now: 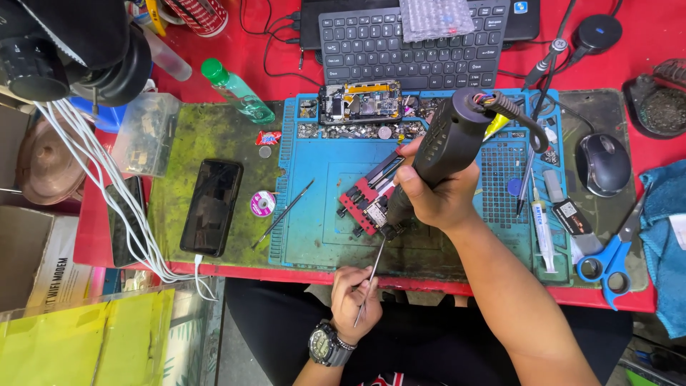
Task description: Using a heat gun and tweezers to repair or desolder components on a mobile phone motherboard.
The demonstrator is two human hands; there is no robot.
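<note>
I see the blue work mat [314, 214] spread over the red table [657, 36], and I place everything else from it, going from large to small. Beyond the mat's far edge sits a black keyboard [400, 50]. On the green pad just left of the mat lies a dark phone [211, 206], screen up, with a white cable at its near end. Over the mat's middle my right hand [436, 196] is clenched around a thick black hot-air handle [443, 146], tilted so its nozzle points down at the circuit board [374, 212]; a cord runs off the handle's upper end toward the mat's far right corner. The board sits in a red clamp holder [361, 196] near the centre of the mat, right under the nozzle. At the mat's near edge my left hand [355, 293], wristwatch on, pinches thin metal tweezers [371, 279] whose tip reaches up toward the board. Just off the mat's right side rest a black mouse [604, 164] and blue-handled scissors [607, 261]. At the mat's far left corner lies a green-capped bottle [236, 91]. Near the mat's left edge sits a small solder spool [262, 204]
</note>
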